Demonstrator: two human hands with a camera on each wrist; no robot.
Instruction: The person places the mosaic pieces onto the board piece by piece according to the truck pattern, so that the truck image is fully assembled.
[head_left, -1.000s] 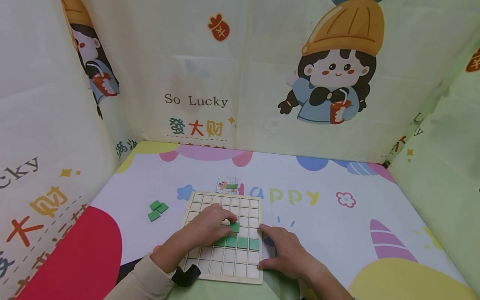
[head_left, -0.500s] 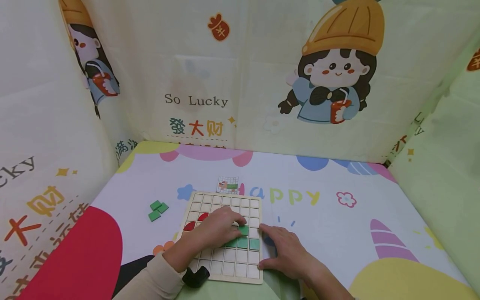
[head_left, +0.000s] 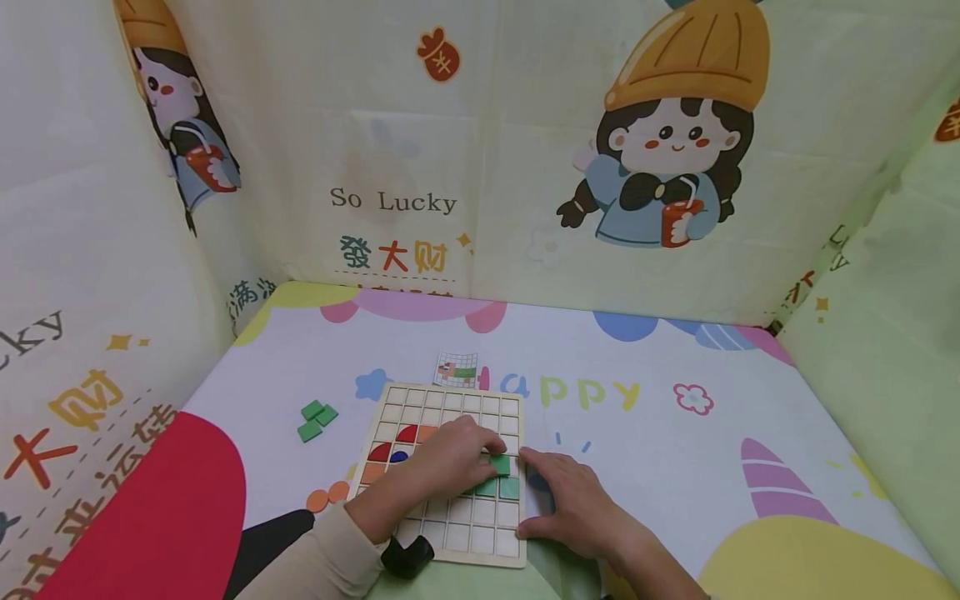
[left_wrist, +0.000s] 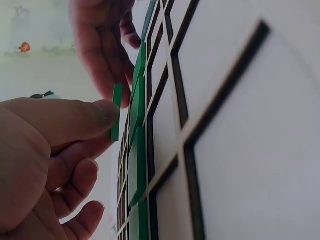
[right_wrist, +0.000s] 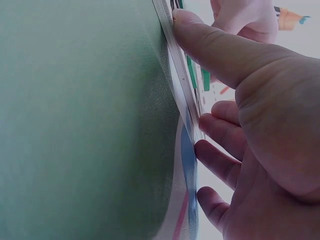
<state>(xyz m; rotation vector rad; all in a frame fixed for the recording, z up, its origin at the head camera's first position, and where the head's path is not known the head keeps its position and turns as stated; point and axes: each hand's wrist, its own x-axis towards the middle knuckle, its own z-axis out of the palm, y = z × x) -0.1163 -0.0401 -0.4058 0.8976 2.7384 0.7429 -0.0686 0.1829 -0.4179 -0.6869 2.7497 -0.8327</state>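
Note:
My left hand [head_left: 453, 458] pinches a green square tile [left_wrist: 116, 112] between thumb and fingers, on edge and close over the wooden grid board [head_left: 459, 533] in the left wrist view. Below it, a row of green tiles [head_left: 508, 488] fills cells of the board, partly hidden behind the hand. Red quarter-round pieces [head_left: 380, 452], a blue piece [head_left: 399, 457] and orange pieces [head_left: 371, 473] sit in cells at the board's left. My right hand [head_left: 573, 504] rests along the right edge, its extended thumb and fingertips touching the frame.
Loose green tiles [head_left: 310, 431] lie on the table left of the board, and orange discs [head_left: 317, 500] lie nearer my left forearm. Behind the board is a small pattern card [head_left: 456, 369]. Printed cloth walls [head_left: 525, 250] enclose the table's back and sides.
Holding the green tile, my left hand has slid rightward over the board to the right-hand columns, uncovering the red, blue and orange pieces. My right hand has stayed put.

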